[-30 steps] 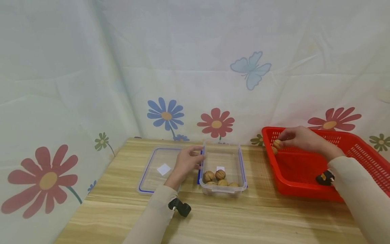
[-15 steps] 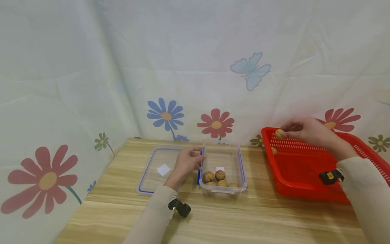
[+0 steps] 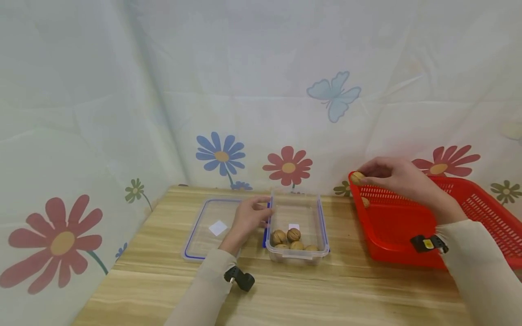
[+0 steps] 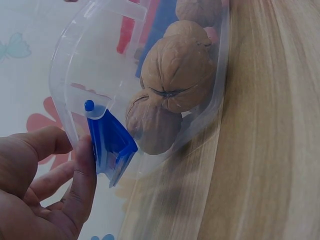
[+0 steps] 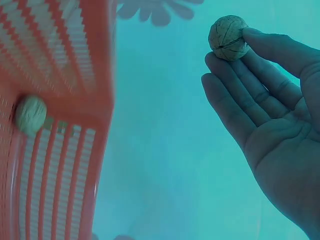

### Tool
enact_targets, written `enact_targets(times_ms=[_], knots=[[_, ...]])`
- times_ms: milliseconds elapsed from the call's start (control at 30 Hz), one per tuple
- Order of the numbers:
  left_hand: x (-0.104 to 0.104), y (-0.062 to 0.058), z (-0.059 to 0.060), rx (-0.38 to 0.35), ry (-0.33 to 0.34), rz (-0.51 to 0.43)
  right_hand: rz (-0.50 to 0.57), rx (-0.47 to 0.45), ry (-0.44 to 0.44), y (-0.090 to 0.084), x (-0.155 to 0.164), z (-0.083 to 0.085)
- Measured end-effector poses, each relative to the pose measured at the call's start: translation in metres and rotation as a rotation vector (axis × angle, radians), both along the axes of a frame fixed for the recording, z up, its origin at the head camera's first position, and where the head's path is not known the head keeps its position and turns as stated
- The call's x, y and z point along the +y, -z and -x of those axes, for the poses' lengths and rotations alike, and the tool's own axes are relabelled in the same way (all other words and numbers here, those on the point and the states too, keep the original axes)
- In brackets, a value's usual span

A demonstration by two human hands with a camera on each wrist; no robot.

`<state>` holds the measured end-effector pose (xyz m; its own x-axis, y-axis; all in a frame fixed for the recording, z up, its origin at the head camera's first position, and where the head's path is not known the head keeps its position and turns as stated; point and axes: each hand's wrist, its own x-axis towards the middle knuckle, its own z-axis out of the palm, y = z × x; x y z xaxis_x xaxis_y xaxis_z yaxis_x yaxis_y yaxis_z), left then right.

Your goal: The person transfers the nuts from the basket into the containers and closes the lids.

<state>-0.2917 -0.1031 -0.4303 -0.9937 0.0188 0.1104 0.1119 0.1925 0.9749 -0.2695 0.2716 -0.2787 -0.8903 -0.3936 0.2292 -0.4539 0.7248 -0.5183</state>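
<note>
Wood-grain table (image 3: 285, 290) w/ floral sheet (image 3: 122, 113) draped behind & at left. Right hand (image 3: 397, 179) pinches a walnut (image 3: 357, 177) in thumb & fingertips, above the red basket (image 3: 408, 244) far-left corner; basket cut off at right, one nut (image 3: 365, 202) left inside. Left hand (image 3: 248, 217) fingers curled on clear box (image 3: 297, 254) blue clip (image 4: 112, 145), lid (image 3: 204, 246) just beside. Box holds approx 5 nuts, some hidden by wall
</note>
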Motion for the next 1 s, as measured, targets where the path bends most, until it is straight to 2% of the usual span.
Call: enact_targets(times_ms=[233, 533, 1000], knots=[[-0.001, 0.000, -0.001, 0.000, 0.000, 0.002, 0.082, 0.067, -0.065, 0.012, -0.020, -0.007], [-0.002, 0.002, 0.000, 0.007, 0.014, -0.019, 0.173, 0.047, -0.108, 0.026, -0.052, -0.016], [-0.001, 0.000, 0.000, 0.002, 0.010, -0.015, 0.181, -0.041, -0.185, 0.060, -0.082, -0.014]])
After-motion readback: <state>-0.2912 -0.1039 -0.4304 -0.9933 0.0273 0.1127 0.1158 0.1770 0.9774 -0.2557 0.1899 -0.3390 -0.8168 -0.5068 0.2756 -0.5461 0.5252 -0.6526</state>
